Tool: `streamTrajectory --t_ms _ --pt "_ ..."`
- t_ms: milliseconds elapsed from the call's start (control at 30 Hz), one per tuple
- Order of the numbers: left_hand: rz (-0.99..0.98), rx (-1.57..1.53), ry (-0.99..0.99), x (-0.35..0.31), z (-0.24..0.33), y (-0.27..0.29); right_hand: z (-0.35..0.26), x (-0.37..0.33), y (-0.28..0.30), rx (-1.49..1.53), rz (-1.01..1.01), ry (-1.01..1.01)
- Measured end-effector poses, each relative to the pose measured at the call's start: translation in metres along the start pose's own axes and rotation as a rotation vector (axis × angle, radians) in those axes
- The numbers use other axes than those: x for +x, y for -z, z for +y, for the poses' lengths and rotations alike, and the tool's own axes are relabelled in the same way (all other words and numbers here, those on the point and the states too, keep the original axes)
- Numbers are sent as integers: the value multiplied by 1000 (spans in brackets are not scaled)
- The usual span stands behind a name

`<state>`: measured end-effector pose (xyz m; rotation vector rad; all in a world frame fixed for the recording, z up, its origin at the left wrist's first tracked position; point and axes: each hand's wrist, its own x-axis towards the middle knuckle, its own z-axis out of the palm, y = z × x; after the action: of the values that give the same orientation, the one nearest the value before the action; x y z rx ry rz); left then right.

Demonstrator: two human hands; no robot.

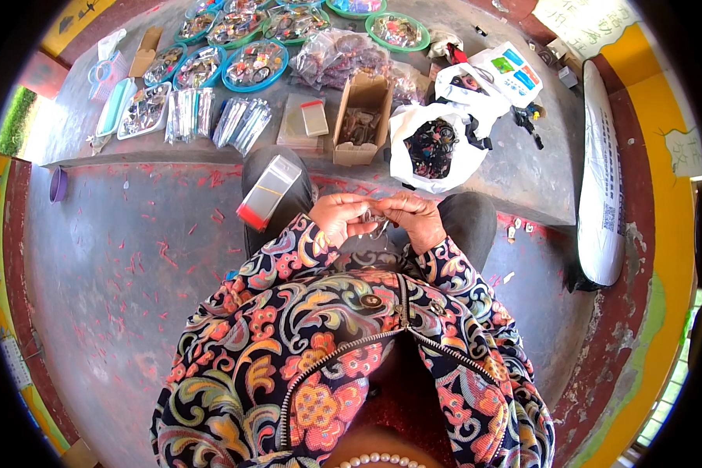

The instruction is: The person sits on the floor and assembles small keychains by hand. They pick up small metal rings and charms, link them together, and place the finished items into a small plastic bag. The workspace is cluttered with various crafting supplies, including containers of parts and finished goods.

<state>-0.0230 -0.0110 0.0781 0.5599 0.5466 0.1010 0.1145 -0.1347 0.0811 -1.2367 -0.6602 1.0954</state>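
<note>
My left hand [338, 217] and my right hand [416, 220] meet above my lap, between my knees. Both are closed, their thumbs and fingertips pinched together. A small, thin, clear or silvery piece [379, 228] shows just below the fingertips; its kind is too small to make out. On my left thigh lies a stack of clear plastic bags [276, 178] with a red edge and a rubber band around it. Beyond my hands stands an open cardboard box [354, 153] with small packed items inside. Right of it is a white bag [398, 146] full of dark, multicoloured small pieces.
On the raised ledge, blue and green basins [281, 76] hold small packaged items. Bundles of clear packets [242, 125] and a flat stack with a red-edged pack [314, 118] lie nearer. A long white wrapped roll [600, 179] leans at the right wall. A purple bowl [58, 185] sits far left.
</note>
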Motion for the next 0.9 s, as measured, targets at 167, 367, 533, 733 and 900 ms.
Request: streamTrajectory --t_ms 167,367,533,733,900 --pt "-53 -8 -16 2 -1 5 -1 0 0 3 -10 17" --pt "-106 -108 38 3 5 6 -3 1 0 -78 -11 73" --pt "25 -11 2 3 0 2 0 2 -2 -95 -3 102" --pt "64 114 -48 3 -5 2 1 3 -1 -146 -42 102" --pt "169 153 -178 6 -5 3 1 5 9 -121 40 -28"
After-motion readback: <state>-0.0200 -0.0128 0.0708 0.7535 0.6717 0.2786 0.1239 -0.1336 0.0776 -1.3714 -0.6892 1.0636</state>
